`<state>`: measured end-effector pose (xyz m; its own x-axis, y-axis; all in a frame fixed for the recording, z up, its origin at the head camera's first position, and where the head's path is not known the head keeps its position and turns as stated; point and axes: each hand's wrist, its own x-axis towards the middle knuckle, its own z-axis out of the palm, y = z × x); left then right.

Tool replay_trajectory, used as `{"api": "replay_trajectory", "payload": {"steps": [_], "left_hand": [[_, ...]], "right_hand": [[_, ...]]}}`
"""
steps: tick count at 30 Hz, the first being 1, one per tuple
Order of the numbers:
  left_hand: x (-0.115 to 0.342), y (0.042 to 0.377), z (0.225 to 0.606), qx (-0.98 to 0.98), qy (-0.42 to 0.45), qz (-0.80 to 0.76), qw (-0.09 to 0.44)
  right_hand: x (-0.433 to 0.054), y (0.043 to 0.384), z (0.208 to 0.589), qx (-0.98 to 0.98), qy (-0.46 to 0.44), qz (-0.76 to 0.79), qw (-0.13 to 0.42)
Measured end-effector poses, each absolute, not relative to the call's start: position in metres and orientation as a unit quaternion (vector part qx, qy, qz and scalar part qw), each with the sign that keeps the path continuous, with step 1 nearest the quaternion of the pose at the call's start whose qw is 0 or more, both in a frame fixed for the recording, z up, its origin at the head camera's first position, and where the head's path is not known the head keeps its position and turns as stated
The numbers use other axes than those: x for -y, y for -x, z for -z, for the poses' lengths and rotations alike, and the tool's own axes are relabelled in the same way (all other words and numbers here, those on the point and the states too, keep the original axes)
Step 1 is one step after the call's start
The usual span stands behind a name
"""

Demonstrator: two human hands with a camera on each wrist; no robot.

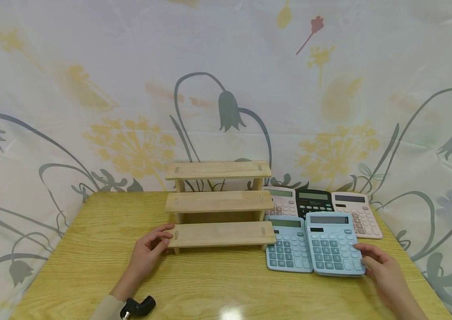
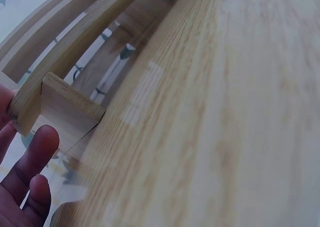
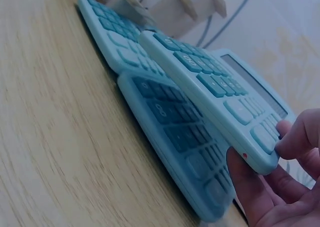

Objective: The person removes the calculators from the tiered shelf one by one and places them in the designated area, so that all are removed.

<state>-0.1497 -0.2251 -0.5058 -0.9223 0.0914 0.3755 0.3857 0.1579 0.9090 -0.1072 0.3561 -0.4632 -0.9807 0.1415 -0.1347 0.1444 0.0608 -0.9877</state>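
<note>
In the head view, my right hand (image 1: 383, 271) pinches the lower right side of a light blue calculator (image 1: 331, 244). The right wrist view shows this calculator (image 3: 200, 82) tilted and raised above another blue calculator (image 3: 170, 132), with the thumb on top and fingers underneath. A further blue calculator (image 1: 287, 244) lies to its left. My left hand (image 1: 148, 251) touches the left end of the lowest step of a three-step wooden stand (image 1: 222, 233). From the left wrist, some fingers (image 2: 42, 142) are loosely bent beside the stand's end (image 2: 70, 107), apart from it.
Behind the blue calculators lie a black calculator (image 1: 314, 202), a pink one (image 1: 279, 200) partly hidden by the stand, and another pink one (image 1: 363, 218) near the table's right edge. A flower-patterned cloth (image 1: 226, 53) rises behind the wooden table (image 1: 218, 284).
</note>
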Motion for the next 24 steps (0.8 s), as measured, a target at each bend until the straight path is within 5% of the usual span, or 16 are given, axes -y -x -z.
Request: {"api": "replay_trajectory", "payload": {"steps": [24], "left_hand": [[0.226,0.152,0.51,0.764,0.136,0.62,0.115]], "right_hand": [[-0.413,0.102,0.475,-0.684,-0.162,0.71,-0.042]]}}
